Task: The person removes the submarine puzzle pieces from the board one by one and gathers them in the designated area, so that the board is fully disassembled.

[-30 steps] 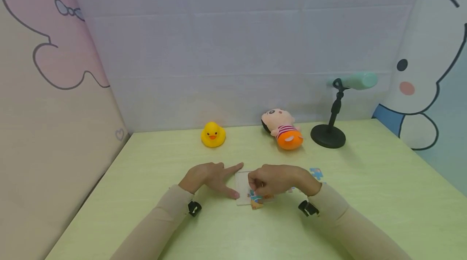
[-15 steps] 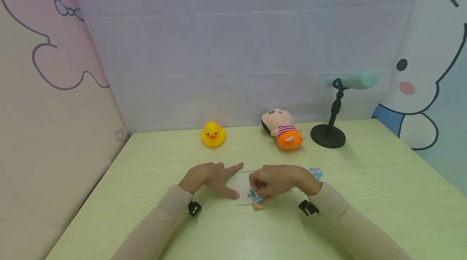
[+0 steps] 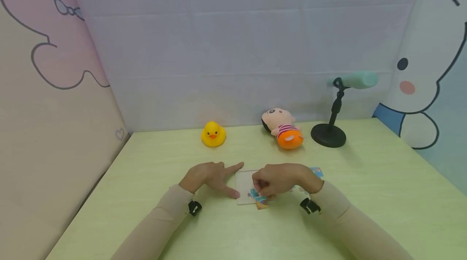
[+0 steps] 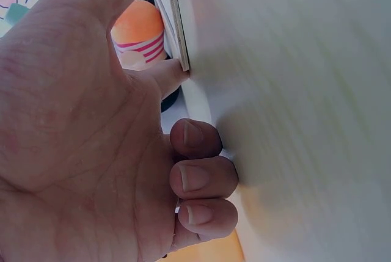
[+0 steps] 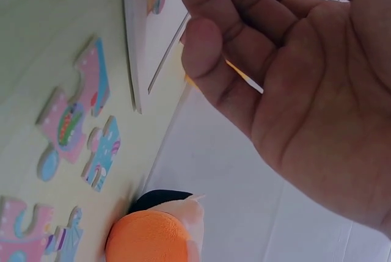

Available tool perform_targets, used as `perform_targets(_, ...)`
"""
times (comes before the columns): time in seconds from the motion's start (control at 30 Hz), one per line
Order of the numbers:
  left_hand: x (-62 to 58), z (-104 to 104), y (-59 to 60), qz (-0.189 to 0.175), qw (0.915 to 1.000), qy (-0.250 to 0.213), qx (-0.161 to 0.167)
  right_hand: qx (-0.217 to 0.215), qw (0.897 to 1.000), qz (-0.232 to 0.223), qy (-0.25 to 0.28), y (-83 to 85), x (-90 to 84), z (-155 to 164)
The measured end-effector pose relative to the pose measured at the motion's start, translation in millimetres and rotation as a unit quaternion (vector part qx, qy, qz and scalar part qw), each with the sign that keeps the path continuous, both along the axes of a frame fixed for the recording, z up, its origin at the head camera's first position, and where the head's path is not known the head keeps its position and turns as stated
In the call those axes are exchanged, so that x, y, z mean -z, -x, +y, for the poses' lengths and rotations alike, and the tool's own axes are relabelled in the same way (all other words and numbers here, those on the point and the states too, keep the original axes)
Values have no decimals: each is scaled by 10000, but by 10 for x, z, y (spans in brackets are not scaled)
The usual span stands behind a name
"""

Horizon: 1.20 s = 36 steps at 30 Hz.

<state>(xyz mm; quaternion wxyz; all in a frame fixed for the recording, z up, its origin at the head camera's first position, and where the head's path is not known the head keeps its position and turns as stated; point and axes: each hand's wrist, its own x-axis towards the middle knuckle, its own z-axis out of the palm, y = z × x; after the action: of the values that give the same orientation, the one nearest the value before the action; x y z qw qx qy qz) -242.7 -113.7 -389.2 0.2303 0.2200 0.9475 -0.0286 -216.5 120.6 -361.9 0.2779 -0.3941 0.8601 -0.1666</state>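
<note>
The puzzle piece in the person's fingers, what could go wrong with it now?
The right hand pinches a puzzle piece hanging over the near edge of the puzzle board; it might go in crooked or slip out. Only two left hand fingers touch the board, so it could slide. Loose pieces lie close and could get knocked.

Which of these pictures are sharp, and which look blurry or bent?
Head view: evenly lit, fairly sharp, soft shadow under the right hand, walls bowed at the edges. Left wrist view: left hand sharp, table smeared. Right wrist view: puzzle pieces clear, fingers slightly soft.
</note>
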Motion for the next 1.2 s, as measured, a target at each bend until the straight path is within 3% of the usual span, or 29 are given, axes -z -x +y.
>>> perform_targets(0.67, 4, 0, 2, -86, 9999, -23, -85, 557, 9972, -197, -466, -1, -82, 128)
perform_targets(1.2, 12, -3, -12, -65, 9999, -45, -64, 353, 9975, -28, -607, 88, -108, 285)
